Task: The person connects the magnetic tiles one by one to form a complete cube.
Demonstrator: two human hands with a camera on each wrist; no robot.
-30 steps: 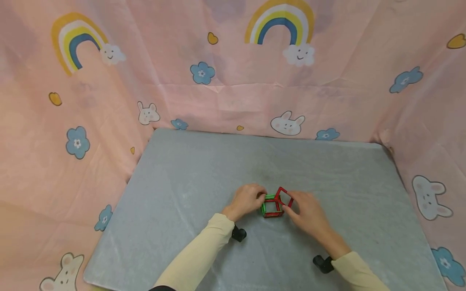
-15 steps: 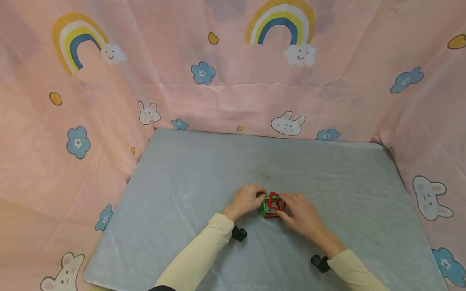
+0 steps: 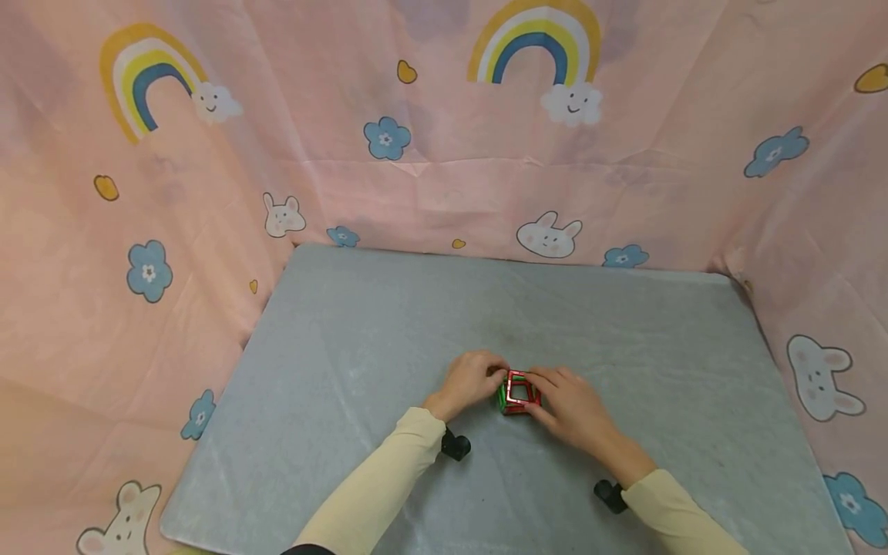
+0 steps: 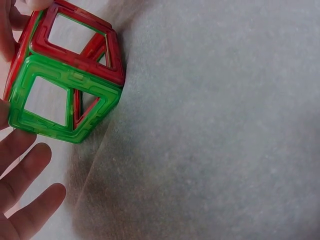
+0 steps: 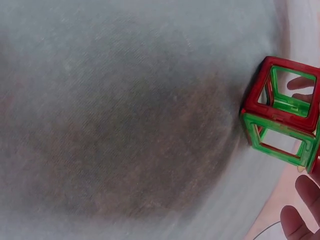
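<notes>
A small open-framed cube of red and green magnetic tiles (image 4: pixel 77 76) stands on the grey table. On top of it lies a red square magnetic tile (image 3: pixel 510 391), roughly lined up with the frame beneath. My left hand (image 3: pixel 470 381) holds the cube at its left side, with thumb and forefinger close to the top edge. My right hand (image 3: pixel 576 405) pinches the red square along its right side. In the right wrist view, a red face and a green face of the cube (image 5: pixel 282 117) show, with fingertips (image 5: pixel 294 220) below it. Parts of both hands fall outside the wrist views.
The grey table (image 3: pixel 388 324) spreads out on every side of the cube. Pink cloth (image 3: pixel 444 185) printed with rainbows, rabbits and flowers hangs along its back and sides. A black wrist mount (image 3: pixel 455 445) sits under the left wrist, another black mount (image 3: pixel 610 496) under the right.
My right hand has moved slightly left, bringing the red square from a tilt at the cube's right side down flat over its top. My left hand has stayed in place.
</notes>
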